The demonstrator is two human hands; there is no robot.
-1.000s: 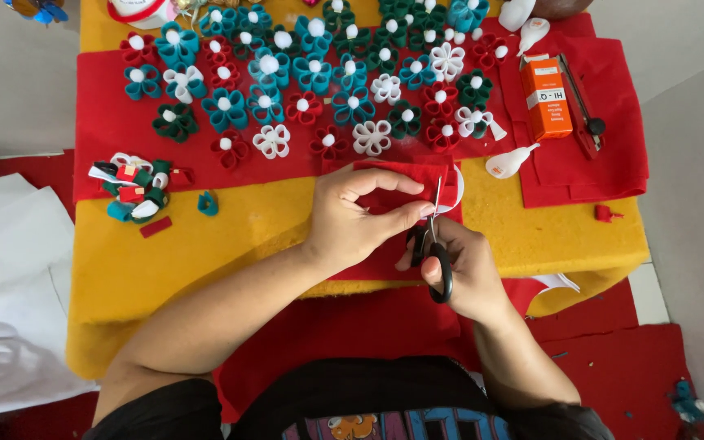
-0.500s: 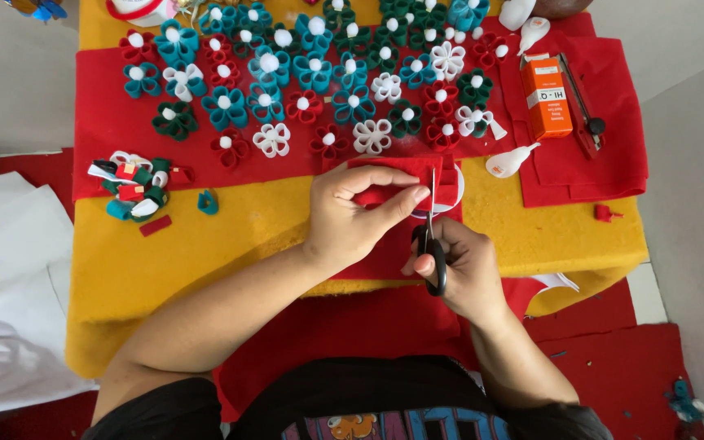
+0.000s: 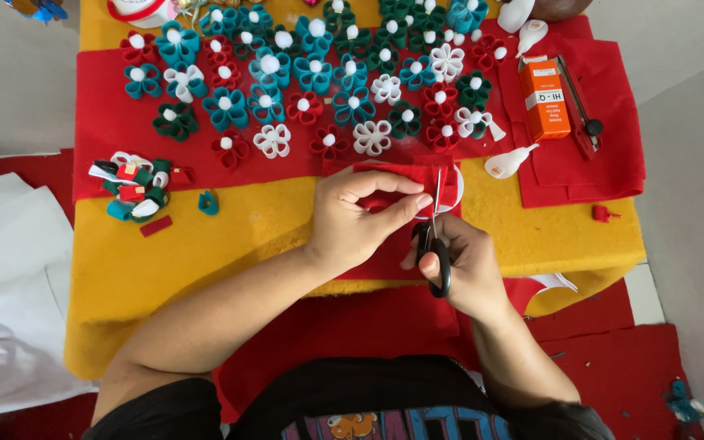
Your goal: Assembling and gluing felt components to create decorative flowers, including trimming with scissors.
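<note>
Head view: a red felt piece [image 3: 405,181] is pinched by the left hand [image 3: 352,224], grip closed on it w/ thumb and fingers, at frame centre. Black-handled scissors [image 3: 437,244] are held by the right hand [image 3: 466,265], grip closed round the handles, blades pointing up into the felt. Both sit over the bench's yellow cloth [image 3: 230,236]. Felt flowers [image 3: 303,81] are laid in rows across the upper frame; an orange box [image 3: 544,98] lies upper right; scraps [image 3: 132,186] are piled at left.
</note>
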